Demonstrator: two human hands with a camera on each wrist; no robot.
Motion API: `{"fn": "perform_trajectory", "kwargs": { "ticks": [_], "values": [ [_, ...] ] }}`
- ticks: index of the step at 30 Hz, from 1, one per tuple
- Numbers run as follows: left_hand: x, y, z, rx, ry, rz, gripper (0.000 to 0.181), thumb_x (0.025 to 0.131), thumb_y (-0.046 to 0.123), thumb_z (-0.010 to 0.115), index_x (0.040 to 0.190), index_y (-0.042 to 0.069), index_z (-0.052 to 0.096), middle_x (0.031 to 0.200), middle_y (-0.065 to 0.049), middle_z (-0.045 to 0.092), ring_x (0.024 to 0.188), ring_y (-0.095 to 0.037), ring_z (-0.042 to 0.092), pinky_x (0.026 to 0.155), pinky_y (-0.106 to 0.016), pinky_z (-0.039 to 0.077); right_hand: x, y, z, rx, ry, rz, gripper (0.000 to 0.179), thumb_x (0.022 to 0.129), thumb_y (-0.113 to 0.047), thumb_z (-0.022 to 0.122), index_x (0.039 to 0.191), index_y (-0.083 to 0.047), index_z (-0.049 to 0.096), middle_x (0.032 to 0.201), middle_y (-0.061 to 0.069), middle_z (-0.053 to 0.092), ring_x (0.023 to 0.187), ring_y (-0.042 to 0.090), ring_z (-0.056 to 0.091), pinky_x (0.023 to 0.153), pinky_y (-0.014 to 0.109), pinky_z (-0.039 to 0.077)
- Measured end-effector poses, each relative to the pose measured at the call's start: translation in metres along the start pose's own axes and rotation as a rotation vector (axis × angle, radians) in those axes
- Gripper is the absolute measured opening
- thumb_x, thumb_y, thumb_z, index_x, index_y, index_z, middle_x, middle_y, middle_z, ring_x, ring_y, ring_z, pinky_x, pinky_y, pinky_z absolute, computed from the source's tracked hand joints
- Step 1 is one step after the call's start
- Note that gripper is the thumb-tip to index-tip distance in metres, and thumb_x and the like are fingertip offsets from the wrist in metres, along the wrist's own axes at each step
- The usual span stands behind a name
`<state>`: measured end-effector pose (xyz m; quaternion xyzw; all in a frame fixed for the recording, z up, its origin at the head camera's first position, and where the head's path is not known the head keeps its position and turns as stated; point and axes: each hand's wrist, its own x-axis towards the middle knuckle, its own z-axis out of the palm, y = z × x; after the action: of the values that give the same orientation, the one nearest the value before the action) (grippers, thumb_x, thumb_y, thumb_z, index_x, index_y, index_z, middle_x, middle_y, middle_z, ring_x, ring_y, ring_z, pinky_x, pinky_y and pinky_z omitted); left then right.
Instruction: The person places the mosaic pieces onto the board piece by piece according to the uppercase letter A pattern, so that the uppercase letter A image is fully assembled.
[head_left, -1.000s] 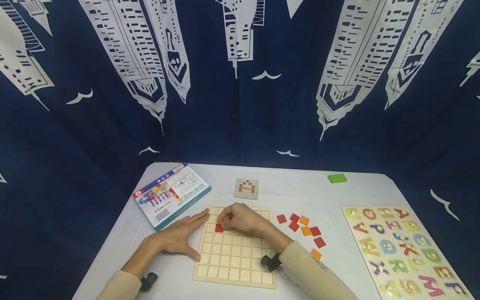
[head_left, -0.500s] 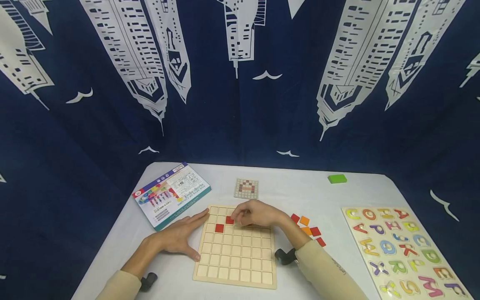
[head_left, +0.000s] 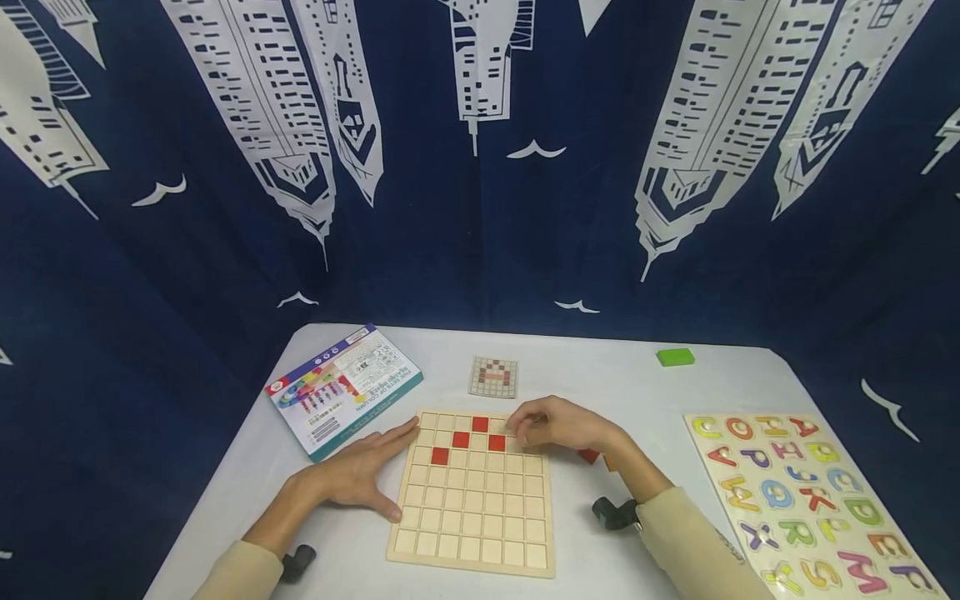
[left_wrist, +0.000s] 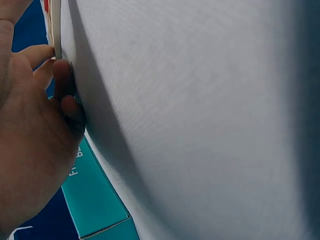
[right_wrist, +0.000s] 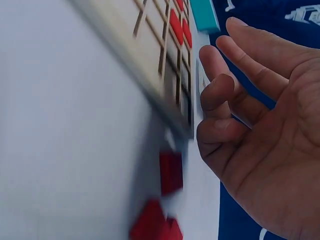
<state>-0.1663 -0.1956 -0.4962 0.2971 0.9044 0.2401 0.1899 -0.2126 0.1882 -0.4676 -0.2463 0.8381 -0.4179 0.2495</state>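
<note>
A pale wooden grid board lies on the table, with several red square tiles sitting in cells of its upper rows. My left hand rests at the board's left side, thumb and fingertips touching its edge, fingers extended. Over the upper right edge of the board is my right hand. In the right wrist view the fingers of that right hand are loosely bent, and no tile shows between them. Loose red tiles lie beside the board there; in the head view the right forearm covers most of the loose tiles.
Beyond the board lies a small pattern card. A flat printed box is at the left, near the left hand. On the right are a letter puzzle board and a green block. A dark curtain hangs behind the table.
My right hand has moved rightward across the board to its upper right edge, uncovering more red tiles in the cells. The left hand has kept its place.
</note>
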Motion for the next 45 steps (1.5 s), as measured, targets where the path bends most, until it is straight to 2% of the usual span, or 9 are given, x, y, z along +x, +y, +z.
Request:
{"fn": "perform_trajectory", "kwargs": {
  "ticks": [6,8,11,14,20,25,31,39,45],
  "values": [
    [0.0,-0.001,0.001,0.009,0.001,-0.008,0.132,0.059,0.069,0.084,0.162,0.019,0.02,0.17,0.006,0.007,0.154,-0.029,0.016,0.123,-0.054,0.019,-0.015,0.016,-0.015,0.061,0.049,0.071,0.027,0.093,-0.018,0.07,0.119,-0.011,0.071,0.103,0.006,0.071,0.085,0.024,0.061,0.073,0.035,0.052],
    [0.0,-0.002,0.001,0.011,0.0,-0.014,0.132,0.058,0.069,0.085,0.162,0.019,0.02,0.17,0.006,0.007,0.154,-0.029,0.016,0.123,-0.054,0.019,-0.02,0.019,-0.02,0.072,0.068,0.081,0.028,0.093,-0.016,0.069,0.12,-0.009,0.07,0.103,0.008,0.07,0.078,0.029,0.06,0.064,0.033,0.052],
    [0.0,-0.002,0.001,0.008,0.002,-0.019,0.132,0.058,0.068,0.085,0.162,0.019,0.021,0.17,0.006,0.007,0.154,-0.03,0.017,0.123,-0.054,0.019,-0.026,0.022,-0.027,0.069,0.095,0.11,0.028,0.093,-0.018,0.069,0.121,-0.011,0.07,0.094,0.014,0.068,0.059,0.042,0.049,0.046,0.028,0.043],
    [0.0,-0.001,0.0,0.006,0.001,-0.02,0.132,0.058,0.068,0.085,0.162,0.019,0.021,0.17,0.006,0.007,0.154,-0.03,0.017,0.123,-0.054,0.018,-0.031,0.026,-0.034,0.062,0.124,0.143,0.027,0.093,-0.02,0.069,0.119,-0.014,0.071,0.089,0.015,0.066,0.054,0.048,0.041,0.039,0.025,0.032],
    [0.0,-0.001,-0.001,0.008,-0.002,-0.019,0.132,0.058,0.067,0.085,0.162,0.019,0.02,0.17,0.006,0.007,0.154,-0.03,0.016,0.124,-0.053,0.018,-0.034,0.034,-0.039,-0.025,0.176,0.157,0.026,0.092,-0.018,0.069,0.117,-0.013,0.072,0.095,0.005,0.066,0.073,0.029,0.058,0.051,0.025,0.04],
    [0.0,-0.001,-0.001,0.001,-0.002,-0.02,0.132,0.059,0.067,0.086,0.162,0.019,0.02,0.17,0.006,0.007,0.154,-0.032,0.016,0.123,-0.055,0.018,-0.036,0.038,-0.036,-0.086,0.231,0.185,0.025,0.091,-0.018,0.071,0.116,-0.015,0.073,0.092,0.002,0.065,0.072,0.022,0.056,0.054,0.026,0.043],
    [0.001,-0.001,0.001,-0.001,-0.003,-0.018,0.131,0.059,0.067,0.085,0.162,0.02,0.02,0.17,0.006,0.007,0.154,-0.033,0.017,0.122,-0.057,0.019,-0.04,0.044,-0.028,-0.095,0.254,0.227,0.025,0.091,-0.019,0.073,0.116,-0.016,0.074,0.092,0.001,0.065,0.058,0.019,0.053,0.048,0.025,0.043],
    [0.0,0.0,0.001,-0.003,-0.003,-0.018,0.131,0.059,0.067,0.085,0.162,0.02,0.02,0.17,0.006,0.007,0.154,-0.034,0.017,0.122,-0.058,0.02,-0.045,0.046,-0.023,-0.22,0.274,0.152,0.03,0.086,-0.016,0.079,0.115,-0.016,0.074,0.104,-0.003,0.068,0.087,0.016,0.054,0.073,0.028,0.049],
    [0.0,-0.001,0.001,-0.003,-0.002,-0.015,0.131,0.059,0.068,0.085,0.162,0.021,0.02,0.17,0.006,0.007,0.153,-0.035,0.018,0.121,-0.058,0.022,-0.046,0.045,-0.019,-0.268,0.283,0.152,0.032,0.084,-0.012,0.08,0.116,-0.017,0.075,0.1,-0.004,0.066,0.084,0.015,0.053,0.069,0.025,0.048]
  ]
}}
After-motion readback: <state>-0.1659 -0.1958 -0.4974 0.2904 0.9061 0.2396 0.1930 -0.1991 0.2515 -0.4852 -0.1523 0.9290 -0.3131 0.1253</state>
